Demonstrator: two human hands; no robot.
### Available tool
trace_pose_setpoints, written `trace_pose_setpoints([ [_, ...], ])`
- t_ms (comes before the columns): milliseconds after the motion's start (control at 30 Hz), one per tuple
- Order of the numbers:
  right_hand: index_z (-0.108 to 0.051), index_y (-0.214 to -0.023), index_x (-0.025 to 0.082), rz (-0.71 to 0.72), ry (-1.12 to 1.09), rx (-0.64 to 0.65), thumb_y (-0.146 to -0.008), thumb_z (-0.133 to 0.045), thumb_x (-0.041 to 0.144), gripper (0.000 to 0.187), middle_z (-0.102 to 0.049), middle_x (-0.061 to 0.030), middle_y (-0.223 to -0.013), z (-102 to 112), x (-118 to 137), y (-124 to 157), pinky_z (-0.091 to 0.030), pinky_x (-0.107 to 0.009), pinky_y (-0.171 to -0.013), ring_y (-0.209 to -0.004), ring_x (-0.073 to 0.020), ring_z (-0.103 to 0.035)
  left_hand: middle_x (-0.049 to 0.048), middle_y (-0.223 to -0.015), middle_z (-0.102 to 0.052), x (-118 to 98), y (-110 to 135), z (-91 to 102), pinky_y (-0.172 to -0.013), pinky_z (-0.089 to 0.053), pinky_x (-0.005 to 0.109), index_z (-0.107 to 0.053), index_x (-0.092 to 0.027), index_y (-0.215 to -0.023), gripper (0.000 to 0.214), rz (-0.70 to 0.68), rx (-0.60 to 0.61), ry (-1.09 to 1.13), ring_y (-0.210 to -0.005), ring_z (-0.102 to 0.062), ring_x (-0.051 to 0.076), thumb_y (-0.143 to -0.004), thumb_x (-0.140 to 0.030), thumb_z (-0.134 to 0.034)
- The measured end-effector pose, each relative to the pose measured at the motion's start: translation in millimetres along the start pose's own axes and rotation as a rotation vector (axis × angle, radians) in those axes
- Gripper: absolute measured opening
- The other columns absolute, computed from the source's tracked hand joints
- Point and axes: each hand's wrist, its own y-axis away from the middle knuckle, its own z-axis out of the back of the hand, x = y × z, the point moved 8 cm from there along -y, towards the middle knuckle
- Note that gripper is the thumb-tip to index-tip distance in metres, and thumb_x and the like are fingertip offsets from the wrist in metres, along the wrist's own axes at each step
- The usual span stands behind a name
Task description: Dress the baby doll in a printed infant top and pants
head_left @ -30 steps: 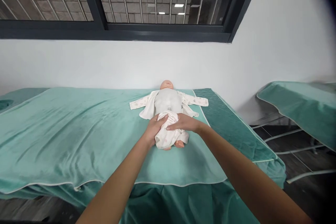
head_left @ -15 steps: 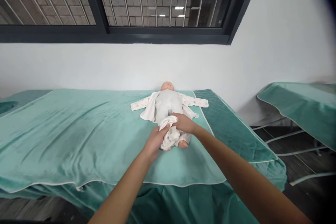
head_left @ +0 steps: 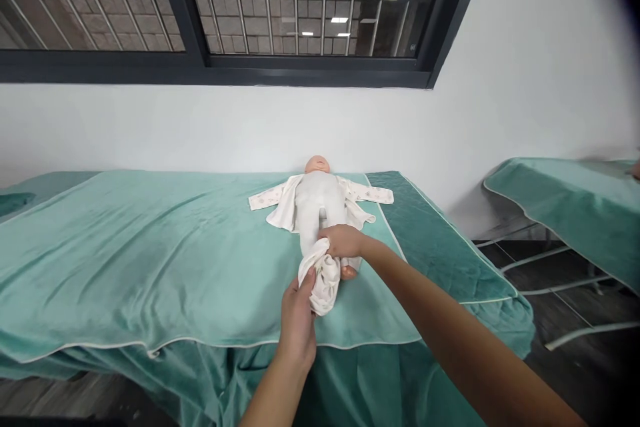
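A baby doll point(head_left: 320, 197) lies on its back, head toward the wall, in an open white jacket point(head_left: 284, 209) with printed sleeves spread wide. Its body and legs look pale grey-white. A bunched white cloth garment point(head_left: 326, 290) surrounds the lower end of the doll's left-side leg in view, hiding that foot. My left hand point(head_left: 299, 313) is closed on the near left edge of this garment. My right hand point(head_left: 344, 241) lies across the doll's lower legs, fingers closed at the garment's upper edge; its fingertips are partly hidden. The other bare foot point(head_left: 349, 273) shows beside the cloth.
The doll rests on a light green sheet point(head_left: 150, 253) over a bed with darker quilted green cover point(head_left: 435, 240). A white wall point(head_left: 225, 127) and barred window point(head_left: 310, 20) stand behind. Another green-covered bed point(head_left: 575, 207) is at right, where part of another person's hand point(head_left: 635, 170) shows.
Both hands and the bunched garment have come lower, toward me, baring more of the doll's leg. My left hand has turned more upright. Another person's hand has appeared at the right edge.
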Motion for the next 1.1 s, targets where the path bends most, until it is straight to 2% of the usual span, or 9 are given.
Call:
trace_pose_setpoints([
  [167,-0.068,-0.101,0.024,0.032,-0.002,0.070,-0.069,-0.072,0.038,0.035,-0.073,-0.0015,-0.103,-5,2,-2,-0.037,-0.023,-0.061,-0.086,-0.0194,-0.065,0.0051,-0.081,-0.068,15,-2,19.6,-0.049,-0.038,0.019,-0.068,-0.013,-0.114,0.057,-0.041,-0.120,-0.032,-0.061,-0.056,0.011,-0.073,-0.053,-0.073],
  [267,-0.067,-0.102,0.024,0.015,0.000,0.075,-0.069,-0.072,0.043,0.039,-0.073,-0.0023,-0.102,-6,1,-3,-0.036,-0.023,-0.060,-0.086,-0.0204,-0.065,-0.0016,-0.063,-0.058,12,-13,37.4,-0.041,-0.032,0.018,-0.069,-0.013,-0.097,0.049,-0.131,-0.224,-0.172,-0.050,-0.046,0.008,-0.074,-0.056,-0.071],
  [333,-0.067,-0.103,0.023,0.000,0.004,0.065,-0.070,-0.071,0.048,0.041,-0.073,-0.0029,-0.101,-7,0,-3,-0.035,-0.024,-0.059,-0.085,-0.0209,-0.065,-0.0026,-0.059,-0.055,9,-22,44.2,-0.038,-0.033,0.020,-0.066,-0.014,-0.091,0.048,-0.147,-0.227,-0.299,-0.048,-0.046,0.010,-0.075,-0.059,-0.067],
  [500,-0.069,-0.095,0.022,-0.004,-0.006,0.012,-0.077,-0.065,0.049,0.032,-0.073,-0.0051,-0.100,-9,-1,-4,-0.039,-0.025,-0.065,-0.088,-0.0226,-0.065,0.0021,-0.070,-0.063,-4,-38,40.5,-0.043,-0.044,0.024,-0.066,-0.016,-0.096,0.048,-0.124,-0.099,-0.502,-0.056,-0.057,0.015,-0.077,-0.061,-0.064],
  [700,-0.071,-0.094,0.021,0.045,-0.114,-0.045,-0.085,-0.056,0.028,0.019,-0.073,-0.0047,-0.105,-4,3,0,-0.044,-0.025,-0.072,-0.093,-0.0210,-0.066,0.0048,-0.082,-0.068,-10,-47,28.4,-0.051,-0.043,0.021,-0.066,-0.016,-0.110,0.054,0.001,0.113,-0.307,-0.062,-0.057,0.012,-0.075,-0.058,-0.070],
  [833,-0.070,-0.106,0.021,0.102,-0.217,-0.062,-0.087,-0.050,0.020,0.027,-0.072,-0.0029,-0.113,1,3,6,-0.047,-0.024,-0.078,-0.096,-0.0179,-0.066,0.0081,-0.092,-0.070,-16,-50,22.9,-0.065,-0.048,0.025,-0.067,-0.015,-0.109,0.045,0.041,0.323,-0.200,-0.072,-0.061,0.014,-0.072,-0.038,-0.077],
  [933,-0.070,-0.107,0.021,0.128,-0.291,-0.085,-0.088,-0.050,0.020,0.029,-0.071,-0.0036,-0.116,3,2,8,-0.047,-0.026,-0.084,-0.101,-0.0190,-0.065,0.0079,-0.095,-0.071,-24,-55,18.5,-0.070,-0.048,0.025,-0.067,-0.015,-0.109,0.044,0.048,0.438,-0.308,-0.077,-0.063,0.016,-0.065,-0.020,-0.075],
  [1000,-0.071,-0.106,0.021,0.121,-0.335,-0.090,-0.087,-0.052,0.022,0.027,-0.072,-0.0040,-0.114,3,0,8,-0.047,-0.027,-0.085,-0.101,-0.0207,-0.065,0.0045,-0.087,-0.070,-34,-66,17.8,-0.063,-0.045,0.023,-0.067,-0.014,-0.106,0.041,-0.008,0.433,-0.464,-0.071,-0.060,0.015,-0.065,-0.018,-0.069],
  [1100,-0.071,-0.104,0.021,0.074,-0.385,-0.075,-0.086,-0.057,0.029,0.025,-0.073,-0.0036,-0.110,1,-2,10,-0.047,-0.028,-0.083,-0.098,-0.0223,-0.066,0.0002,-0.076,-0.066,-56,-90,18.9,-0.057,-0.040,0.022,-0.069,-0.014,-0.091,0.028,-0.202,0.309,-0.728,-0.065,-0.054,0.014,-0.066,-0.019,-0.060],
])
